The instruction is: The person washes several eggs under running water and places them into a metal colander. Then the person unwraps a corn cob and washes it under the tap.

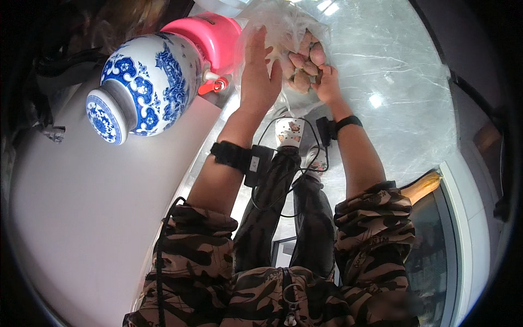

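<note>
A clear plastic bag (274, 26) holding several pinkish-brown tubers (301, 81), perhaps sweet potatoes, sits low in front of me above the grey floor. My left hand (260, 77) reaches over the bag's left side, its thumb held away from the fingers and no firm grip to be seen. At the bag's right edge my right hand (328, 83) touches or nearly touches the nearest tubers with curled fingers. Its fingertips are partly hidden, so whether it holds the film or a tuber is unclear.
Left of the bag stands a blue-and-white porcelain jar (157, 83) with a red-levered tap (213, 85), beside a pink plastic container (208, 39). A pale flat surface (102, 204) runs along my left. A long orange squash (423, 188) lies at right. A black cable (254, 200) hangs between my wrists.
</note>
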`<state>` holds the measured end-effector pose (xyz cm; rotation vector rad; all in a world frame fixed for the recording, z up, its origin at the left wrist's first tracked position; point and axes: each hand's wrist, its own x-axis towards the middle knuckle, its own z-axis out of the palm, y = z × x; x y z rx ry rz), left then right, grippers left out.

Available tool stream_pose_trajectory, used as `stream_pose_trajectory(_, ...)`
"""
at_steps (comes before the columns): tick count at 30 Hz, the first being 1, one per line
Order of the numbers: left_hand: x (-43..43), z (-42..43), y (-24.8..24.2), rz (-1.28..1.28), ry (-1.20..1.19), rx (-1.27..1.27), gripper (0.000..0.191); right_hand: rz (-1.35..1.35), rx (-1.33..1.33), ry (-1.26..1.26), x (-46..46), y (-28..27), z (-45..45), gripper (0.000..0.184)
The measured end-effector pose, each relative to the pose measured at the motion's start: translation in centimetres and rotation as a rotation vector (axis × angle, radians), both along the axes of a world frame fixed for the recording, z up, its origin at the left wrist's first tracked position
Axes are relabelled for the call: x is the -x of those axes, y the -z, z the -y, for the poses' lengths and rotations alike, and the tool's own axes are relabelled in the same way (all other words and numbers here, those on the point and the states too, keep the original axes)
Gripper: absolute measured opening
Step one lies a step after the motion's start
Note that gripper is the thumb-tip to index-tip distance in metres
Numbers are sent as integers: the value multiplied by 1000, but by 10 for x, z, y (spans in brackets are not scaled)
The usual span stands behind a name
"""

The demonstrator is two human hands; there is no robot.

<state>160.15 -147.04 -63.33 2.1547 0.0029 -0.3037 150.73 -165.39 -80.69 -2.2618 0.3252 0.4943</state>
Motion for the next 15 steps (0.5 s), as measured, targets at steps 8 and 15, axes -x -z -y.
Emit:
stream_pose_trajectory(8, 42, 46, -13, 248, 11, 60, 41, 20, 351, -276, 11, -17, -22, 41)
stream_pose_trajectory(15, 34, 22, 10, 261, -536, -164, 54, -101, 394, -408, -6, -24, -21, 66)
